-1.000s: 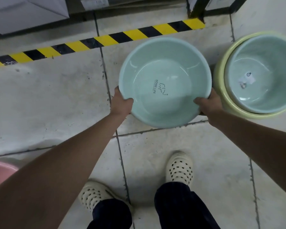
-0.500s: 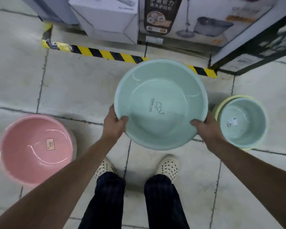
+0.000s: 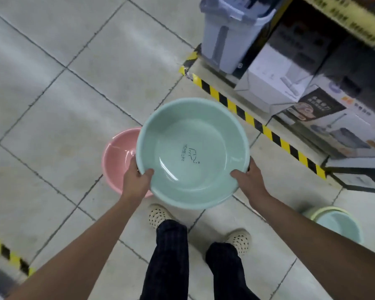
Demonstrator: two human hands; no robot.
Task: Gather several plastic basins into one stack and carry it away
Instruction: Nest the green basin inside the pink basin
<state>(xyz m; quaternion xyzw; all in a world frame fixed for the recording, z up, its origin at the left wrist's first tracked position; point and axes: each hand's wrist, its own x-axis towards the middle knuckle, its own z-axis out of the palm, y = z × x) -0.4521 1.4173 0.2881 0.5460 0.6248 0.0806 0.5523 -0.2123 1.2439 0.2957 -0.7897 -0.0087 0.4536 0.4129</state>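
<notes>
I hold a light green basin (image 3: 193, 135) with a small printed logo in the air in front of me. My left hand (image 3: 136, 180) grips its near left rim and my right hand (image 3: 247, 180) grips its near right rim. A pink basin (image 3: 117, 156) rests on the tiled floor, just beyond and left of the green one, which partly covers it. At the lower right on the floor sits a yellow basin (image 3: 325, 213) with a pale green basin (image 3: 338, 226) nested inside, partly behind my right forearm.
A yellow-black hazard stripe (image 3: 253, 122) runs along the floor at the right. Behind it stand boxed mop sets (image 3: 277, 87) and a grey mop bucket (image 3: 230, 33). Another stripe (image 3: 7, 254) crosses the lower left. My feet in cream clogs (image 3: 160, 213) are below.
I have turned left with the green basin. It now hangs next to the pink basin, and the yellow and pale green pair has slid to the lower right.
</notes>
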